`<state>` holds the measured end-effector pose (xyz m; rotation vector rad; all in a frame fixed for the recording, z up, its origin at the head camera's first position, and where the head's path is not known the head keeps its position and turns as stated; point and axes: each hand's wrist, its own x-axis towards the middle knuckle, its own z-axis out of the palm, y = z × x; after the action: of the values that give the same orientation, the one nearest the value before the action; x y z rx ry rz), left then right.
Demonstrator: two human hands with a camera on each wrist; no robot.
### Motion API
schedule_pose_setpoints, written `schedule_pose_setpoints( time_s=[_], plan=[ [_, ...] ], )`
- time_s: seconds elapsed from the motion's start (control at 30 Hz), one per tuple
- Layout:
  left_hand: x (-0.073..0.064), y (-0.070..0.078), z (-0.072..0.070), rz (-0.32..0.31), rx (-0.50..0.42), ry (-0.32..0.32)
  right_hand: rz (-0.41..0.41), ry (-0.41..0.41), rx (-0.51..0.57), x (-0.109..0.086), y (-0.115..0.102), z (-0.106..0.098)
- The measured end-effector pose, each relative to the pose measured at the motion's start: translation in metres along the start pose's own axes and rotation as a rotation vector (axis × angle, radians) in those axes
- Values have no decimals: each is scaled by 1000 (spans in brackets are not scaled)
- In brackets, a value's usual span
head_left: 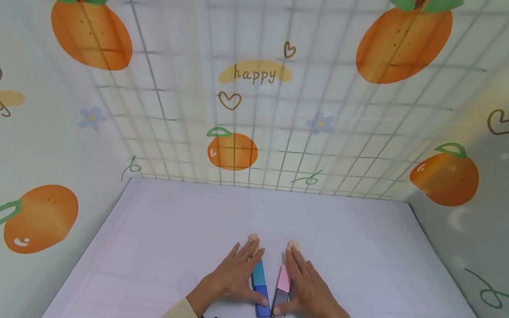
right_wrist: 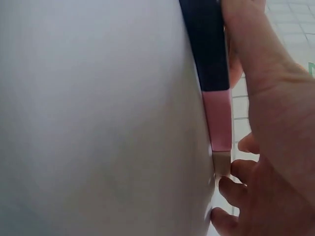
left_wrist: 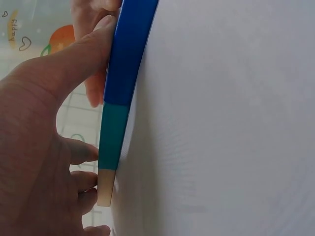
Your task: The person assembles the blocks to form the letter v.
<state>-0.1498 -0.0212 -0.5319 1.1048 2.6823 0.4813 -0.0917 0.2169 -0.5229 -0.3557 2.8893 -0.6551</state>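
Two short rows of flat blocks lie on the white table, side by side with a narrow gap between them. The left row runs from a wood-coloured block (head_left: 253, 237) through a teal block (head_left: 258, 274) to a blue block (head_left: 261, 310). My left hand (head_left: 234, 276) rests over it, thumb on the blue block and extended fingers at the wood-coloured end. In the right row, a wood-coloured block (right_wrist: 222, 163), a pink block (head_left: 283, 278) and a dark block (right_wrist: 211, 54) line up. My right hand (head_left: 309, 285) touches this row with its thumb at the dark block and fingertips at the wood-coloured end.
The white tabletop (head_left: 191, 221) spreads around both rows. Behind it stands a cloth wall (head_left: 262, 119) printed with a grid, oranges and the word "happy". Further printed cloth walls close off the left (head_left: 36, 150) and right (head_left: 485, 229) sides.
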Motion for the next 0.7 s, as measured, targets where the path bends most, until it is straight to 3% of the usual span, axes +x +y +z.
schedule_pose_setpoints(
  time_s=[0.33,0.7],
  plan=[
    [-1,-1,1,-17,2,-8,21,-18,-8,1,0,4],
    [-3,1,-1,-18,7,-12,-18,-9,-34,-1,2,4]
  ],
)
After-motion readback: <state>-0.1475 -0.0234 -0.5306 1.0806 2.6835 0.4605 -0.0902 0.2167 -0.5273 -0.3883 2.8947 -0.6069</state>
